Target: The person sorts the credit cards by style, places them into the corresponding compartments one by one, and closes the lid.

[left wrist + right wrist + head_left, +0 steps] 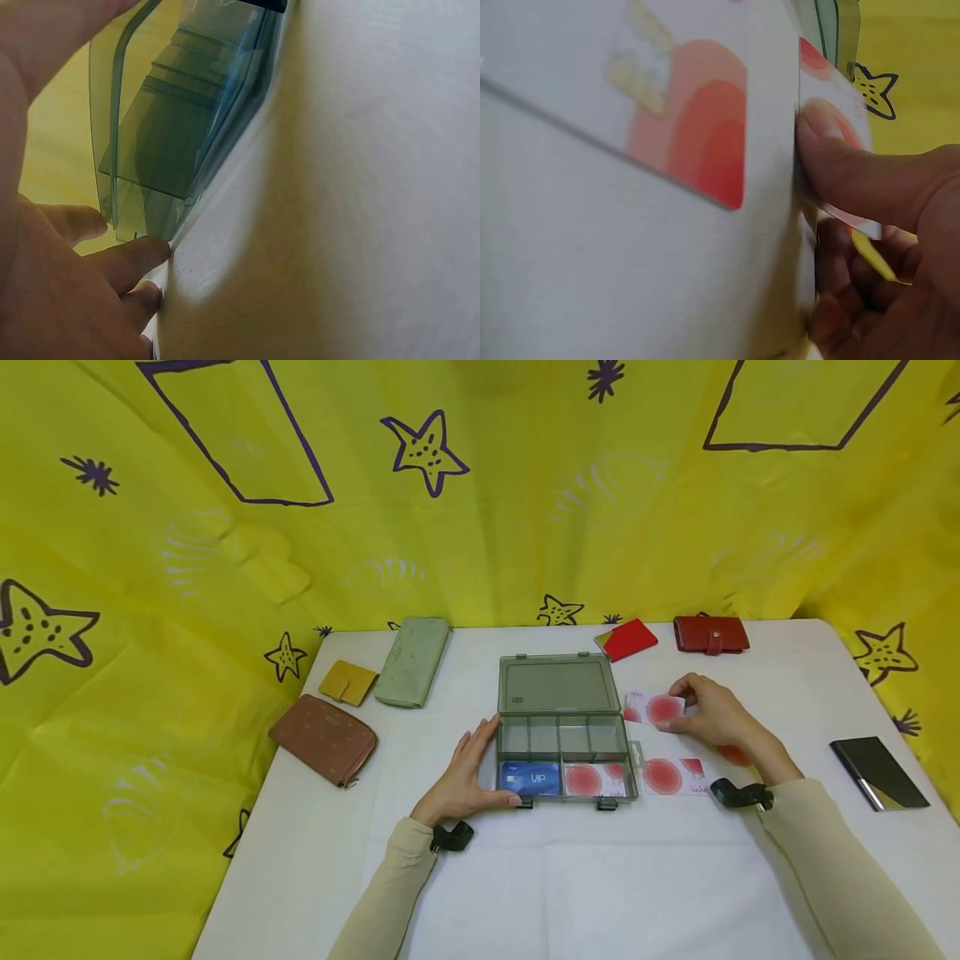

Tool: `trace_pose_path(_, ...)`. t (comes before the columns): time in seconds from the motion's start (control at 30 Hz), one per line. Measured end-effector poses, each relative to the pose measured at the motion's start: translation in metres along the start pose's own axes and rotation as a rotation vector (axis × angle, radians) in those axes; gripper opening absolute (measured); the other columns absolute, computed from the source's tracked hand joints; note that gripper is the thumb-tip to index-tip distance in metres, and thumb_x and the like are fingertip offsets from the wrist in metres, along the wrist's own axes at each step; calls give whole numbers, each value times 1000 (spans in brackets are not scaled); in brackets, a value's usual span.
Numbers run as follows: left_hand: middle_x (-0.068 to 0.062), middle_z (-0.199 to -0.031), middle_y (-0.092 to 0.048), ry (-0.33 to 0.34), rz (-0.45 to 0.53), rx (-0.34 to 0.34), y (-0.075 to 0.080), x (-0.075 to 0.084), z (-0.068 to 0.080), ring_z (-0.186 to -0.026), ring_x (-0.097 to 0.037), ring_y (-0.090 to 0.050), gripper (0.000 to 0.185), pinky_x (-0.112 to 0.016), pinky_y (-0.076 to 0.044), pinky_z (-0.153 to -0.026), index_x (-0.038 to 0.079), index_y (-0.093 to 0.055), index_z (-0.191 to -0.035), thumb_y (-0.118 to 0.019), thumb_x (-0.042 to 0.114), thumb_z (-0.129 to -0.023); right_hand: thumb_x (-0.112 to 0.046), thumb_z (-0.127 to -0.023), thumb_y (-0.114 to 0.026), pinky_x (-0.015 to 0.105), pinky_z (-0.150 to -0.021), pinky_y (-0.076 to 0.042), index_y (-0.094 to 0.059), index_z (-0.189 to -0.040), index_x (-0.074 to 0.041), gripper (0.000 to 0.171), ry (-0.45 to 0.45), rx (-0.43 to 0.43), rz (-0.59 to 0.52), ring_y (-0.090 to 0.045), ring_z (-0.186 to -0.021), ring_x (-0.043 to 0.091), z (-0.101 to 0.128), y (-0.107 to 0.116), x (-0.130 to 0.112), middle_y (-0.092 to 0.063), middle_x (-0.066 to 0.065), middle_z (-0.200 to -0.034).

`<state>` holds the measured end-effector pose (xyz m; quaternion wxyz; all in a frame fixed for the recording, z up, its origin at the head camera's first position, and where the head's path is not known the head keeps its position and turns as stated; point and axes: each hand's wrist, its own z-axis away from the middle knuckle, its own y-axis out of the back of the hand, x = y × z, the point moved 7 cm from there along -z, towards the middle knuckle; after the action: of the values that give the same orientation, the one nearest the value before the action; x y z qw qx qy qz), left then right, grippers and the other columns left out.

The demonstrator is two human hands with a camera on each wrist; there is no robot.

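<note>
An open grey-green translucent box (567,718) with several compartments lies on the white table, its lid tipped back. A blue VIP card (531,778) sits in its front left compartment, a pink-and-white card (583,779) in the front right one. My left hand (465,785) rests at the box's left side, fingers extended along the wall and thumb at the front corner. With thumb and fingers my right hand (716,717) pinches another pink-and-white card (832,127), just right of the box. More cards with red circles (662,775) lie below that hand, one partly hidden by it.
Behind the box are a red card (633,639) and a red wallet (711,634). To the left lie a yellow wallet (348,682), a green wallet (413,662) and a brown zip wallet (322,739). A black card holder (879,773) lies far right. Yellow cloth (480,527) hangs behind.
</note>
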<state>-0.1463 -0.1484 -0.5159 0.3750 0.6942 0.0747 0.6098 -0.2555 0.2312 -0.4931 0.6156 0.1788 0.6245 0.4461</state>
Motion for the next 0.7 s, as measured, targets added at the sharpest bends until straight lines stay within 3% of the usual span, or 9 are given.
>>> trace_pose_path(0.13,-6,-180,-13,-5,-5,0,0,0,0,-168,-25,-2,129,-50,3,-136,17,-7,-173,-94,36,-80,-14,-97,-79,29,-77,-47,-46,-121,1,44,70,49,-21,-57,-89,27,8,3,-4,-62,16,-97)
trace_pose_path(0.23,-7,-180,-14,-7,-2,2,0,1,0,-168,-26,-3,129,-52,3,-136,16,-8,-173,-94,36,-80,-4,-101,-70,19,-71,-52,-44,-126,1,37,123,98,-88,-67,-78,19,16,8,-7,-65,21,-101)
trace_pose_path(0.33,-7,-180,-13,-5,-1,1,0,1,0,-168,-27,-3,128,-52,3,-136,15,-8,-173,-94,36,-80,0,-102,-67,17,-66,-60,-45,-134,0,38,139,154,-202,-74,-71,13,25,15,-9,-64,24,-107)
trace_pose_path(0.43,-7,-180,-13,-4,3,-1,0,2,0,-168,-27,-3,128,-52,3,-136,15,-8,-173,-94,37,-80,-2,-103,-67,21,-66,-64,-49,-139,-3,40,135,188,-341,-76,-71,16,34,21,-12,-64,17,-103)
trace_pose_path(0.6,-8,-180,-14,-13,14,2,1,3,1,-168,-28,-4,128,-54,2,-136,15,-9,-173,-94,37,-80,1,-101,-68,25,-75,-66,-59,-141,-13,44,126,95,-681,-81,-82,20,48,15,-27,-69,1,-98)
trace_pose_path(0.7,-9,-179,-14,-18,15,6,1,3,1,-167,-29,-4,128,-55,2,-136,14,-9,-173,-94,37,-80,8,-96,-71,26,-79,-66,-60,-144,-11,53,157,22,-797,-81,-87,17,57,3,-42,-71,-2,-102)
